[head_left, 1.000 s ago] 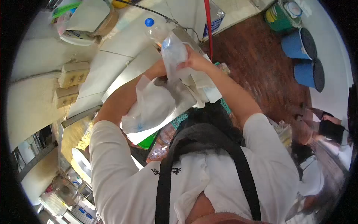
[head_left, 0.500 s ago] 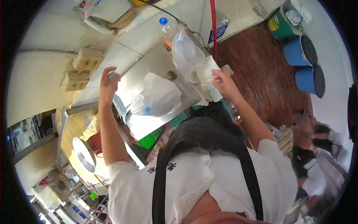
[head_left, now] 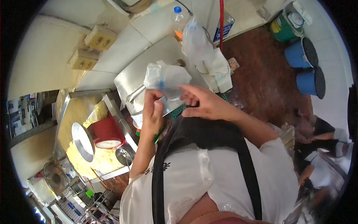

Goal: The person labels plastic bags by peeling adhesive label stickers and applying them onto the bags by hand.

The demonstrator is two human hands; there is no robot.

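Note:
A translucent white plastic bag (head_left: 167, 76) with a blue print is in front of me over the metal counter. My left hand (head_left: 153, 112) is closed at its near left edge, the fingers curled and appearing to grip the plastic. At the bag's near right side, my right hand (head_left: 205, 102) has its index finger stretched out and its thumb apart. Its other fingers are partly bent, with nothing visible in them. Behind the bag is a second filled clear bag (head_left: 195, 41), beside white sheets (head_left: 218, 61).
A bottle with a blue cap (head_left: 178, 16) stands at the back of the counter (head_left: 130, 80). To the left, a red bucket (head_left: 106, 130) and a metal bowl (head_left: 82, 142) sit among yellow shreds. Blue buckets (head_left: 311, 80) line the right wall. People (head_left: 320, 153) are at lower right.
Both hands have come inward from wide apart to the near side of the bag. A large white sheet no longer shows under it. The view has shifted, showing more of the red bucket.

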